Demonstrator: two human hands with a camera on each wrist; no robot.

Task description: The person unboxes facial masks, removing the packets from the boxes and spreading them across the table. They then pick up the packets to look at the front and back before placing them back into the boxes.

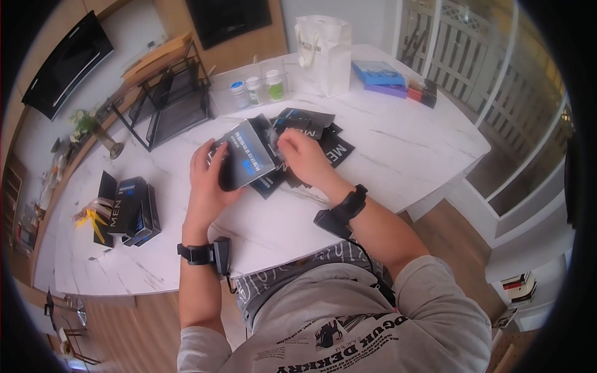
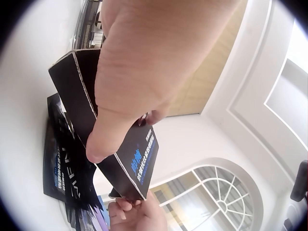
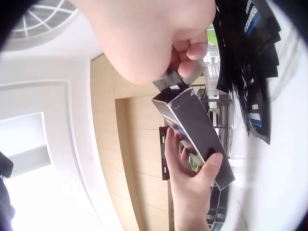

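Note:
A long black carton with blue and white lettering (image 1: 245, 155) is held up over the table, gripped by my left hand (image 1: 211, 177) with the thumb on one face and fingers on another. My right hand (image 1: 303, 152) is at the carton's open end, its curled fingers pinching a dark piece (image 3: 168, 83) there; I cannot tell whether this is a flap or a packet. Beneath and beyond the carton, several flat black packets marked MEN (image 1: 339, 151) lie in an overlapping pile. The left wrist view shows the thumb pressed along the carton's edge (image 2: 115, 175).
Black MEN boxes (image 1: 138, 211) stand at the left by a yellow ribbon (image 1: 93, 217). Behind are a black wire rack (image 1: 171, 118), a clear organizer with bottles (image 1: 275, 86) and a white paper bag (image 1: 329, 56). Blue and purple boxes (image 1: 376, 73) lie at back right.

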